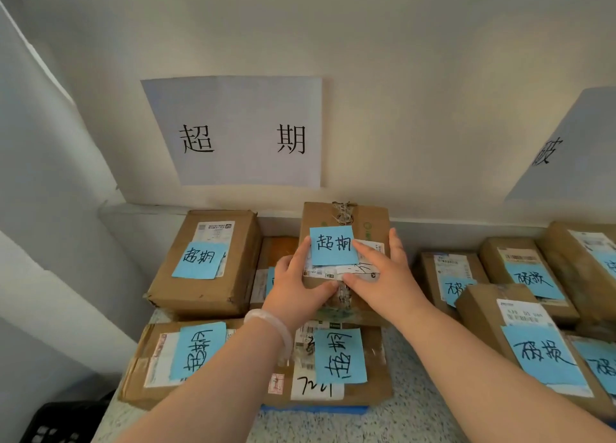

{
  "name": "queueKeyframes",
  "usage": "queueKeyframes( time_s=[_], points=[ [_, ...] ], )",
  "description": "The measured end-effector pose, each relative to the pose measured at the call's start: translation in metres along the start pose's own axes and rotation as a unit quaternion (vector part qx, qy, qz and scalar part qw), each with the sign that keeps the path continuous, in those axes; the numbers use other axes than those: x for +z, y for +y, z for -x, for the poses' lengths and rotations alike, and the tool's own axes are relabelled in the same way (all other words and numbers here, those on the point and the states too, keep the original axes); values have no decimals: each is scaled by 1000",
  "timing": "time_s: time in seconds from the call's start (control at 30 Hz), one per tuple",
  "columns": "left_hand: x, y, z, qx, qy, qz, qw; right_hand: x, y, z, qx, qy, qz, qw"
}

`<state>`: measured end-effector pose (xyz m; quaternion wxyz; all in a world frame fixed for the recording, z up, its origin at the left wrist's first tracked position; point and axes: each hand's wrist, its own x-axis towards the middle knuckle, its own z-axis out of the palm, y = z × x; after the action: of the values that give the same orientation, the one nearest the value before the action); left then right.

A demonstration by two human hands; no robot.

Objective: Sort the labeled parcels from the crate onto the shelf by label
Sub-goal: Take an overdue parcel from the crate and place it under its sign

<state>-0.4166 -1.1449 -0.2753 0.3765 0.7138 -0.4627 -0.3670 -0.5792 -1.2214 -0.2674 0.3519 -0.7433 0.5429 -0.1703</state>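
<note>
The parcel [345, 219], a brown cardboard box, sits in the middle of the frame with its long axis running up the picture, far end toward the wall. Frayed tape runs along its top. A blue note [333, 245] on its top reads 超期, upright to the viewer, with a printed shipping label partly showing under it.

The left hand [296, 289] grasps the parcel's left edge, thumb on the near end. The right hand [383, 276] grasps the right side, fingers laid along the edge and top, thumb on the near end. A pale bracelet [270, 329] circles the left wrist. Whether the parcel rests on the boxes below or hangs just above them cannot be told.

On the wall above, a white sign [240, 132] reads 超 期. A second sign [566, 149] at the right edge shows only 破.

The upper-left box [206, 292] carries an upright 超期 note. The lower-left box [140, 376] and the lower-centre box [376, 386] carry the same note turned sideways. Boxes at the right, among them a near-right box [480, 309], are marked 破损.

A narrow gap separates the parcel from the right-hand group. Bare speckled shelf [406, 419] shows at the lower middle. A black crate [56, 422] sits in the lower left corner
</note>
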Motion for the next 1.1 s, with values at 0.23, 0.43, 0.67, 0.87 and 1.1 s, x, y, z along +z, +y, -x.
queueKeyframes(
  time_s=[0.23, 0.43, 0.67, 0.87, 1.1],
  points=[
    [4, -11, -26, -6, 6, 27, 1000, -1, -3, -26, -1, -8, 10, 1000],
    [13, -26, -30, -14, -5, -15, 1000, 13, 9, -26, 2, -11, 46, 999],
    [15, -30, -38, -42, -22, -56, 997, 20, 19, -34, 29, -37, 66, 997],
    [14, -26, -38, -48, -18, -95, 994, 14, 13, -34, 31, -58, 91, 994],
    [16, -12, -7, 20, 20, -264, 964, 5, 16, 22, -39, -31, 147, 988]
  ],
)
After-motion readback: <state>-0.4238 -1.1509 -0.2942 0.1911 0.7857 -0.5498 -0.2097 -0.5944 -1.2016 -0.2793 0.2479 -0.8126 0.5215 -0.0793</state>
